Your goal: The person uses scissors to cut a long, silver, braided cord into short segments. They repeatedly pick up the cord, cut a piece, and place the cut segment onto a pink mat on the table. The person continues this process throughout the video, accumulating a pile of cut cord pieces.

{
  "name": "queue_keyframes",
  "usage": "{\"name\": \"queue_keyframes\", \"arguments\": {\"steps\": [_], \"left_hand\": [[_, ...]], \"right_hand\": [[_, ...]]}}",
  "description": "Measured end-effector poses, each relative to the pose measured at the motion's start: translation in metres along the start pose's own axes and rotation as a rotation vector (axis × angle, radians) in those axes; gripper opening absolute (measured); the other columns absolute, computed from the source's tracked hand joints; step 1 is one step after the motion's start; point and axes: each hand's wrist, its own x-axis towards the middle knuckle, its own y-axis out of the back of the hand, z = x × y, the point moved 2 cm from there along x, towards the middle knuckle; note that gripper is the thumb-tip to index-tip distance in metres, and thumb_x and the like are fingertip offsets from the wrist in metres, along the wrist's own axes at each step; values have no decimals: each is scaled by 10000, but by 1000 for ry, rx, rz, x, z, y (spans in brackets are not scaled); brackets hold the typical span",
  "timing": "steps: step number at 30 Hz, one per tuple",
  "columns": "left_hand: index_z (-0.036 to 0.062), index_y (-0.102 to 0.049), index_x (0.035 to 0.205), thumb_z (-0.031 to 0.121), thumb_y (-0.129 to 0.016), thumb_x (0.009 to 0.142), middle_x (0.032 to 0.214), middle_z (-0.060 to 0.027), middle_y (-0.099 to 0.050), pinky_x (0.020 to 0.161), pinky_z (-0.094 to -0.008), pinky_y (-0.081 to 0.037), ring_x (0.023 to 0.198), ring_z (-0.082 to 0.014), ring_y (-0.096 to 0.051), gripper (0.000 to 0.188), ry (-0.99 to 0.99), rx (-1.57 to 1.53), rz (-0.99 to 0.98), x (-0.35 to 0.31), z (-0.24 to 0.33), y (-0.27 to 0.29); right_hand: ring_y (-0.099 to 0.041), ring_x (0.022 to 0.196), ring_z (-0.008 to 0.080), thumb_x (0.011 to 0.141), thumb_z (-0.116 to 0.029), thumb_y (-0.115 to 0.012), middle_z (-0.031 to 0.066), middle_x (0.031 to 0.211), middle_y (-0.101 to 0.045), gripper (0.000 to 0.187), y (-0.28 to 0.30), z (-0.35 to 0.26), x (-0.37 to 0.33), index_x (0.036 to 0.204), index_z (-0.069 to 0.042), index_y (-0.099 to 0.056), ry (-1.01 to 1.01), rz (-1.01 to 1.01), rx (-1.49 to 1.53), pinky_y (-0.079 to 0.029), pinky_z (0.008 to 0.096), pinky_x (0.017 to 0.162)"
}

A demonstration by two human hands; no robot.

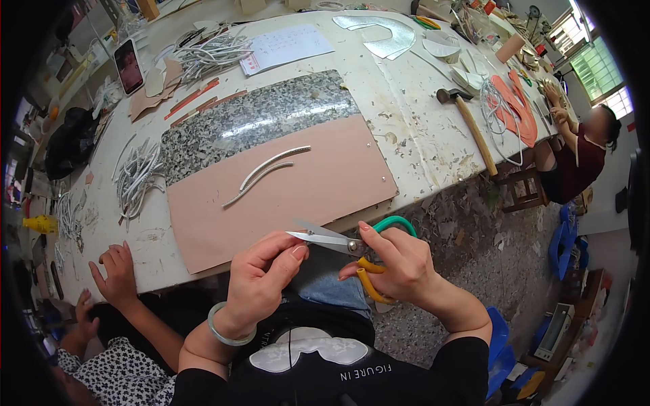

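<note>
My right hand (405, 262) is closed around scissors (332, 240) with one green and one yellow handle. Their metal blades are parted and point left, toward my left hand (261, 274). The fingers of that hand are pinched together right at the blades, and whatever they hold is too small to make out. Beyond both hands, two thin curved silvery strips (271, 166) lie on a pinkish-brown board (223, 210). The board rests over a speckled grey stone slab (264, 111) on the white worktable (406, 128).
Bundles of silvery strips (139, 179) lie left of the board, with a phone (128, 66) and a paper sheet (288, 49) behind. A hammer (474, 128) lies on the right. Another person's hand (115, 274) is close on my left; a co-worker (582, 149) sits far right.
</note>
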Motion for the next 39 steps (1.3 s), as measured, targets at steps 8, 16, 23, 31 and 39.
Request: {"name": "queue_keyframes", "arguments": {"steps": [8, 16, 23, 31, 39], "left_hand": [[-41, -645, 1042, 89, -557, 927, 753, 24, -553, 495, -178, -311, 561, -17, -387, 194, 139, -91, -95, 2, 4, 14], [-16, -561, 1221, 80, -567, 927, 797, 7, -567, 573, -174, -420, 648, -44, -508, 309, 227, -109, -281, 8, -1, -13], [-3, -555, 1163, 101, -625, 895, 838, -36, -623, 636, -198, -480, 712, -62, -568, 296, 245, -105, -387, 2, -13, 2], [1, -640, 963, 174, -645, 888, 895, -65, -648, 720, -269, -529, 771, -137, -634, 189, 186, -437, -100, -5, -34, 48], [-7, -501, 1242, 171, -528, 953, 802, -8, -522, 657, -319, -590, 646, -83, -532, 340, 5, -586, 217, -5, -30, 43]], "right_hand": [[-633, 609, 96, 817, -260, -733, 54, 712, -661, 389, 26, 38, -37, 1063, -15, -558, -617, 225, 520, -493, 213, 517], [-509, 564, 30, 840, -78, -674, 20, 758, -588, 319, 0, 5, -26, 1120, -15, -534, -711, 236, 1088, -399, 152, 485], [-551, 625, 75, 744, 51, -711, 43, 795, -594, 376, -19, -23, -11, 1068, -27, -538, -545, 232, 976, -444, 208, 542], [-548, 533, 112, 730, 50, -665, 116, 763, -586, 384, -44, -39, -39, 1060, -12, -480, -534, 233, 1035, -455, 227, 483], [-573, 602, 66, 758, 45, -718, 24, 708, -599, 398, -54, -43, -35, 1108, -6, -534, -652, -142, 1041, -464, 194, 572]]}}
